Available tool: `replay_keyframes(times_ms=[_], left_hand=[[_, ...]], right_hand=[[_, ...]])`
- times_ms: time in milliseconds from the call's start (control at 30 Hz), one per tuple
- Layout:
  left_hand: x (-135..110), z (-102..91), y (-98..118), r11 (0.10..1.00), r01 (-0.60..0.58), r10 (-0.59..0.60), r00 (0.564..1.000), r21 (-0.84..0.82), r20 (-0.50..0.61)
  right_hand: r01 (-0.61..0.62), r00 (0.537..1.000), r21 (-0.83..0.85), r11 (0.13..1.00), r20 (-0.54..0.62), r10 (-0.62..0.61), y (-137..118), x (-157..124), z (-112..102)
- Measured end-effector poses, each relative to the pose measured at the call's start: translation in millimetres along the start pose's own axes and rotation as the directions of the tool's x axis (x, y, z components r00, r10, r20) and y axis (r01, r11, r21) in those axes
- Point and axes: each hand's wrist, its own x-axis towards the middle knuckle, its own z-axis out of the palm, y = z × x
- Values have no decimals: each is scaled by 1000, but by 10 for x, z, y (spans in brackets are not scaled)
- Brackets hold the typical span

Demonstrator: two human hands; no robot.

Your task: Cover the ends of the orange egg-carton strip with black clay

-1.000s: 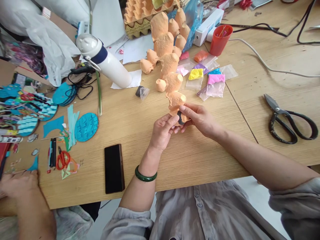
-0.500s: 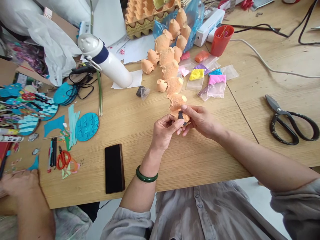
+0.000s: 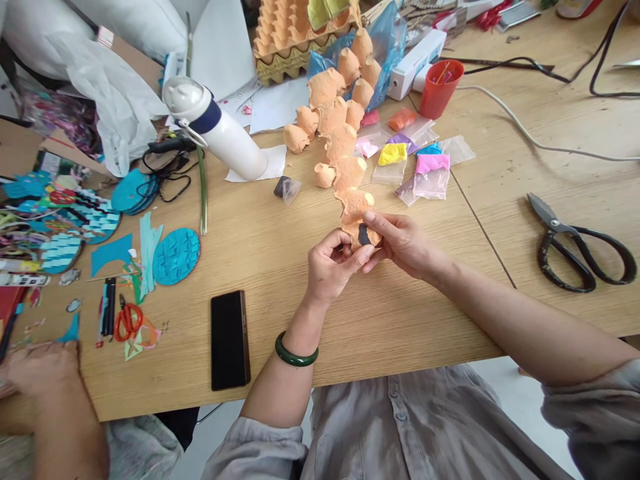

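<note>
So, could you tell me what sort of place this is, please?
Likely a shared craft workshop: stacked egg trays, small bags of coloured clay, and cut blue paper shapes.

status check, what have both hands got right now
Grip: left hand and right hand both pinch the near end of the egg-carton cup chain. On its end cup, a black patch. Nearby, phone and scissors lie apart to either side.
</note>
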Motion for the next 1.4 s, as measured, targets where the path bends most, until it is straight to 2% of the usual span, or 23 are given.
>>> replay_keyframes(times_ms=[233,500,633,800,900,967,1033,1167,1400], left_hand=[[-16,41,0,998,-45,46,999,36,-22],[-11,26,-55,998,-21,23,999,64,-34],[-1,16,-93,998,11,-9,999,60,-38],[26,-28,-59,997,36,-32,998,-65,61],[34,-61,-12,986,82,-60,987,-147,148],[33,-71,10,979,122,-87,975,-164,203],[32,-71,20,972,164,-121,964,-171,236],[42,-59,19,950,210,-153,958,-229,243],[55,-46,5,946,228,-171,955,-231,242]], right_hand=[[3,1000,-14,1000,-8,-3,-18,-15,27],[19,998,-39,999,-54,-21,3,-9,10],[35,993,-108,994,-106,-46,-19,-36,35],[142,977,-238,961,-122,-175,-68,-76,58],[271,935,-322,907,-138,-328,-111,-85,47],[316,915,-342,885,-134,-379,-149,-88,33],[297,929,-321,899,-122,-350,-186,-84,12],[192,971,-201,961,-100,-215,-209,-47,-47],[196,950,-47,979,-238,-201,-176,10,-92]])
